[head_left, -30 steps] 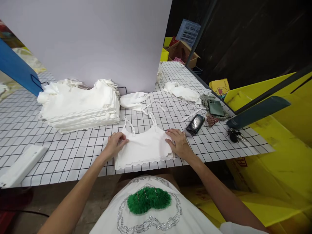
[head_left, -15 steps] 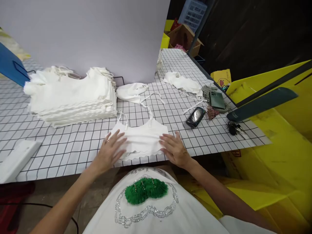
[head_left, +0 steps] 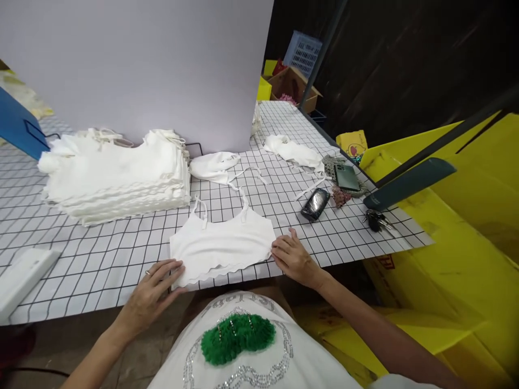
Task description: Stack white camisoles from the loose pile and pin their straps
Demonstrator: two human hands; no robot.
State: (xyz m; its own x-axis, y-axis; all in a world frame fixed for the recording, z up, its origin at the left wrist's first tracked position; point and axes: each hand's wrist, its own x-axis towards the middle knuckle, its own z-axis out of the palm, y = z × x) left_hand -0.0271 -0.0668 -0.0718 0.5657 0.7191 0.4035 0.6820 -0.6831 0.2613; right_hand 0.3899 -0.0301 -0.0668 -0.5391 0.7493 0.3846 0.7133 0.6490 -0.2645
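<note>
Lying flat near the front edge of the grid-printed table (head_left: 101, 254), the white crop top (head_left: 222, 246) is smooth knit with a scalloped hem and thin straps. Left hand (head_left: 152, 292) rests open on its corner; right hand (head_left: 292, 256), loosely open, touches its side. Yellow board (head_left: 466, 216) stands beyond.

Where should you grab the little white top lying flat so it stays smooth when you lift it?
Probably by the two bottom corners of the white top, coming from the near table edge. It lies flat with the scalloped hem facing the person, and the left hand and right hand already rest at those corners. The thin straps lie on the far side.
</note>
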